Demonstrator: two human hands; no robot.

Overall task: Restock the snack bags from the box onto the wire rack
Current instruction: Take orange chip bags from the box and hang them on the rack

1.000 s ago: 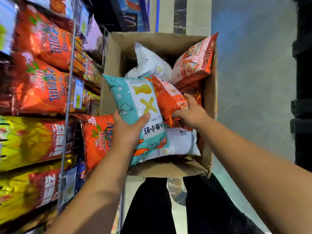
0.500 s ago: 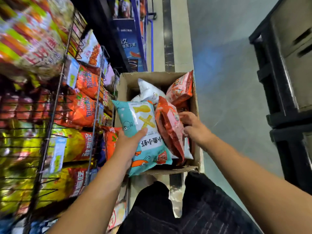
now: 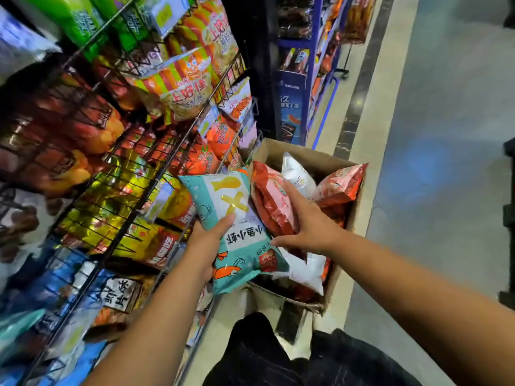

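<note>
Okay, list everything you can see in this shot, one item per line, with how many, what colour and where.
teal bag: one, teal and white, at the box's left edge
red bag: one, red-orange, upright in the box
white bags: two, white, box's back and front
pink bag: one, pink-red, against the box's right wall
box: one, brown cardboard, beside the rack
wire rack: one, black, left, stocked with orange, gold, green bags
blue shelving: one, blue, beyond the box
left hand: one, grips the teal bag
right hand: one, on the red bag, grip unclear
</note>
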